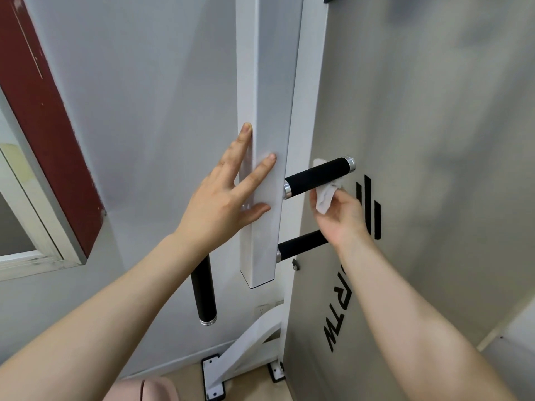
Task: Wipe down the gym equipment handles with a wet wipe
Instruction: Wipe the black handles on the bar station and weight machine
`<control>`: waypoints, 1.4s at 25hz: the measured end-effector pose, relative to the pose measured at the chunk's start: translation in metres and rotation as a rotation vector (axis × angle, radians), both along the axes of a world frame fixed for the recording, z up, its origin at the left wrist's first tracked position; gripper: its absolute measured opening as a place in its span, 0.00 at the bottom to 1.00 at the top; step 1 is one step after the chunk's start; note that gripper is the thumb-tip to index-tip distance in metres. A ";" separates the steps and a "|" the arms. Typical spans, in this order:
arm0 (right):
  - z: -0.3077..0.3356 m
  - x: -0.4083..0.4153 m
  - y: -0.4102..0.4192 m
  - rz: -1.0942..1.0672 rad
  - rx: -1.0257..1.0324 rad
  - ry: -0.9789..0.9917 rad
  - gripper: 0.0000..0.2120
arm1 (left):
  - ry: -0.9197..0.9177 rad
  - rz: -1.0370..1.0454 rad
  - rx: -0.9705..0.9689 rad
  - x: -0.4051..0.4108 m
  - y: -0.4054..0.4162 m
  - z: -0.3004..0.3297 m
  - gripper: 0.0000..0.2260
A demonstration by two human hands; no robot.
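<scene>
A pale grey wall (150, 96) fills the left of the scene, with a dark red panel (43, 117) and a white window frame (34, 227) at its edge, and a grey padded board (434, 169) with black lettering stands to the right. Between them rises a white square post (265, 169) of the gym frame, whose top is cut off by the picture's upper edge. Its white base brackets (220, 377) sit on the floor below.

The left hand (223, 204) lies flat and spread against the post, fingers splayed, gripping nothing. The right hand (344, 218) is curled around a crumpled white wet wipe (325, 198), pinched between thumb and fingers. The wipe is pressed to the underside of the upper black handle (318, 178), and a scrap of it shows above the handle's far side, so it seems to wrap round the back, though that part is hidden. The handle sticks out rightward from the post, its silver end cap (351, 164) bare.

A second black handle (301, 245) lies just below; its outer end is covered by the right wrist. A third handle (205, 290) hangs down left of the post, its upper part lost behind the left forearm. Something pink (144, 389) shows at the bottom edge, too cropped to identify.
</scene>
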State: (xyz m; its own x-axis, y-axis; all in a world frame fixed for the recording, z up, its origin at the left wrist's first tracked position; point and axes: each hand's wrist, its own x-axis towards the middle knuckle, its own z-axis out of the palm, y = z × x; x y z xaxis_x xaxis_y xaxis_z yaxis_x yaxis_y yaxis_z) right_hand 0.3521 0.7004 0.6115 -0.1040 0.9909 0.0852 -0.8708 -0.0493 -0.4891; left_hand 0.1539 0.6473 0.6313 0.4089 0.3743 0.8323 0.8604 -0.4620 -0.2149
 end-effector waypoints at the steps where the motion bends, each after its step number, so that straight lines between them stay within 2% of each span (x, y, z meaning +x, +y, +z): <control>1: -0.003 0.002 0.000 0.003 -0.044 0.006 0.06 | -0.002 -0.002 -0.006 0.000 0.000 -0.001 0.28; 2: 0.000 0.005 0.002 0.001 -0.090 0.019 0.04 | -0.003 -0.003 -0.011 0.000 0.001 -0.001 0.29; 4: 0.004 0.014 0.013 -0.006 -0.110 0.068 0.12 | -0.003 -0.004 -0.011 0.001 0.000 -0.001 0.30; 6: 0.006 0.011 0.020 -0.051 -0.086 0.092 0.12 | -0.007 -0.013 -0.017 0.001 -0.001 0.000 0.29; 9: -0.003 -0.001 0.013 -0.009 -0.067 -0.005 0.13 | -0.015 -0.015 -0.018 0.000 -0.002 0.000 0.31; 12: 0.000 0.013 0.019 0.012 -0.036 -0.056 0.12 | -0.009 -0.017 -0.017 0.001 -0.002 0.000 0.28; 15: 0.005 0.015 0.029 -0.025 -0.046 -0.087 0.19 | -0.006 -0.020 -0.020 0.000 -0.002 0.000 0.28; 17: -0.003 0.002 0.017 -0.011 -0.006 -0.248 0.17 | -0.006 -0.019 -0.026 -0.001 -0.001 -0.001 0.28; 19: -0.008 -0.005 0.003 -0.137 -0.040 -0.386 0.13 | -0.008 -0.013 -0.023 -0.001 0.000 -0.002 0.27; 21: -0.004 0.005 -0.002 -0.458 -0.136 -0.445 0.13 | -0.010 -0.007 -0.018 0.000 0.000 -0.002 0.27; 22: 0.002 0.010 -0.003 -0.641 -0.110 -0.519 0.13 | -0.009 -0.006 -0.018 0.000 -0.001 -0.001 0.27; 24: 0.009 0.005 -0.008 -0.842 0.099 -0.759 0.11 | -0.004 0.000 -0.017 0.001 -0.002 0.000 0.27; 27: -0.003 -0.032 -0.023 -0.996 0.602 -1.255 0.16 | 0.008 0.018 0.003 0.003 -0.005 0.001 0.27; 29: -0.010 -0.036 -0.021 -1.050 0.894 -1.445 0.19 | 0.022 0.029 0.008 0.002 -0.006 0.001 0.27; 31: -0.008 -0.018 -0.004 -1.055 0.973 -1.517 0.21 | 0.025 0.025 0.010 0.001 -0.006 0.001 0.27; 33: -0.004 -0.003 0.005 -1.092 0.857 -1.520 0.23 | 0.021 0.032 0.012 0.000 -0.006 0.000 0.27; 35: -0.007 -0.006 0.003 -1.126 0.890 -1.584 0.22 | 0.016 0.040 0.001 0.001 -0.006 -0.001 0.27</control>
